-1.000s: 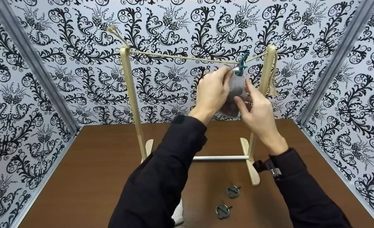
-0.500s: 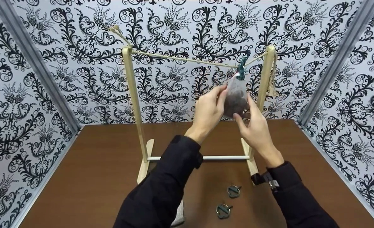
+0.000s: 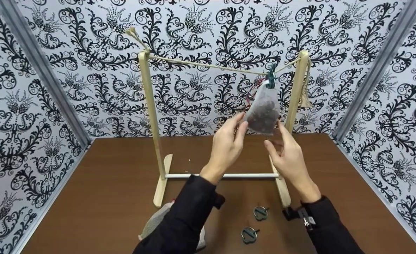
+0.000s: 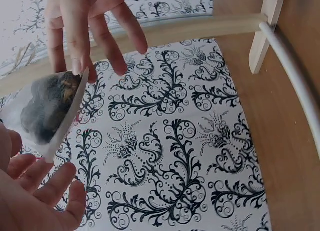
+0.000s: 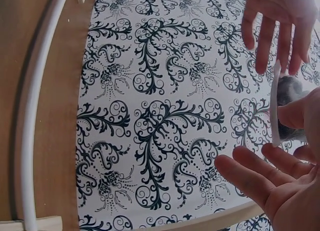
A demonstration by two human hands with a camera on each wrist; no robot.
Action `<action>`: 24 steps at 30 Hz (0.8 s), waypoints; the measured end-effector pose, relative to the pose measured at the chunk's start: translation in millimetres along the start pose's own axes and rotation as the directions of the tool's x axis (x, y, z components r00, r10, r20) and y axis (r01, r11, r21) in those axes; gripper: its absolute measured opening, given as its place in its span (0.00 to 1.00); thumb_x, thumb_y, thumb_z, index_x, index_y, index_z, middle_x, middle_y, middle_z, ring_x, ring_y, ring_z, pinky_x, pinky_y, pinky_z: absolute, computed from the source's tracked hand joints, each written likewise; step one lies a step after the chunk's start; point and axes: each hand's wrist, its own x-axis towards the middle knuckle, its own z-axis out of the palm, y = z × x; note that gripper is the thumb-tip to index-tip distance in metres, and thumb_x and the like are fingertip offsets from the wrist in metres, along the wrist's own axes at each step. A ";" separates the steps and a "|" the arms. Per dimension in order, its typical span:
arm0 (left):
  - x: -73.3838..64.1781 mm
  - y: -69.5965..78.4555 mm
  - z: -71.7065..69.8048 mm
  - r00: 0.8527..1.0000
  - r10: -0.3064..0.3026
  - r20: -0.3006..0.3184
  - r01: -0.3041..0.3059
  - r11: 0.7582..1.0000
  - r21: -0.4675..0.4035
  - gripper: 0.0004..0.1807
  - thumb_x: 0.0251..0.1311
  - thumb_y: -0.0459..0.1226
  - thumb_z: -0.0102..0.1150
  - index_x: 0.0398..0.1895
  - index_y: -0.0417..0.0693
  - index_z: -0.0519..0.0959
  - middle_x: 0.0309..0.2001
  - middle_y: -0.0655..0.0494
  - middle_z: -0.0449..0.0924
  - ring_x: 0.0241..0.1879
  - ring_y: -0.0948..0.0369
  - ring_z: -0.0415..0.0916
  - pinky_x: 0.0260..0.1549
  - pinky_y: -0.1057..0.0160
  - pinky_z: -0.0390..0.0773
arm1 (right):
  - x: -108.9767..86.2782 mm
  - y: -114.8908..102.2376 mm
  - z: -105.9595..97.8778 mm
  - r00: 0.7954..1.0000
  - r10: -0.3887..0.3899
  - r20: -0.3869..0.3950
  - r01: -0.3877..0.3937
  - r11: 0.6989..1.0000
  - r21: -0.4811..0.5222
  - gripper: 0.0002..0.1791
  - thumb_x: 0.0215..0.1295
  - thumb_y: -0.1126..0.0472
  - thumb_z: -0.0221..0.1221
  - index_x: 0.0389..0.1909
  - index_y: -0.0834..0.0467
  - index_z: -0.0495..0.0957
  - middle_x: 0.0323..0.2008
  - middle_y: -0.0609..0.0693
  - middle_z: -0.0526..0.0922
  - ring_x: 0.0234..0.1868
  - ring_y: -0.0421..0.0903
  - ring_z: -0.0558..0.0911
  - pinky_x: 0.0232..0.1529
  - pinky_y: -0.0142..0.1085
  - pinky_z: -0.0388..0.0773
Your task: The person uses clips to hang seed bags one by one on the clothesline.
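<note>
A small sheer pouch with dark lumps inside hangs from the rope by a green clip. Its lower end tilts slightly to the left. Beside the lower left edge is my left hand, fingers loosely extended and fingertips against the pouch. My right hand lies at the lower right edge, its index fingertip at the fabric and its thumb apart below. In the left wrist view the pouch sits between both hands; neither hand curls round it.
The rope spans a wooden stand with a left post, a right post and a white bottom bar. Two green ringed clips, one nearer and one farther, lie on the table. A greyish pouch lies partly under my left forearm.
Both hands have moved down from the clip along the pouch, and their hold on it has loosened. The pouch now hangs from the clip. More of the greyish pouch on the table shows.
</note>
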 end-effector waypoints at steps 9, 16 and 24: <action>-41.8 -12.3 -9.8 0.999 -0.041 -0.001 0.041 0.996 -0.083 0.20 0.75 0.40 0.54 0.64 0.39 0.76 0.59 0.48 0.81 0.54 0.58 0.80 0.58 0.62 0.75 | -25.6 0.2 -2.5 0.999 -0.018 0.045 0.018 1.000 0.012 0.34 0.65 0.74 0.64 0.72 0.68 0.65 0.55 0.62 0.81 0.45 0.55 0.86 0.44 0.26 0.81; -76.1 -15.7 -19.2 0.999 -0.033 -0.016 0.031 0.997 -0.073 0.20 0.74 0.39 0.55 0.63 0.39 0.76 0.58 0.49 0.80 0.55 0.55 0.79 0.59 0.58 0.75 | -47.8 12.6 -4.4 0.978 -0.170 0.118 0.188 0.968 -0.164 0.30 0.58 0.74 0.69 0.63 0.68 0.74 0.50 0.60 0.83 0.38 0.49 0.82 0.34 0.30 0.79; -116.1 -14.4 -4.0 0.979 -0.187 0.082 0.194 0.977 -0.088 0.24 0.72 0.43 0.58 0.67 0.43 0.73 0.55 0.53 0.78 0.48 0.59 0.77 0.46 0.60 0.80 | -85.3 37.0 1.0 0.875 -0.277 0.396 0.378 0.904 -0.202 0.31 0.44 0.79 0.70 0.56 0.67 0.79 0.52 0.61 0.83 0.51 0.60 0.82 0.51 0.56 0.79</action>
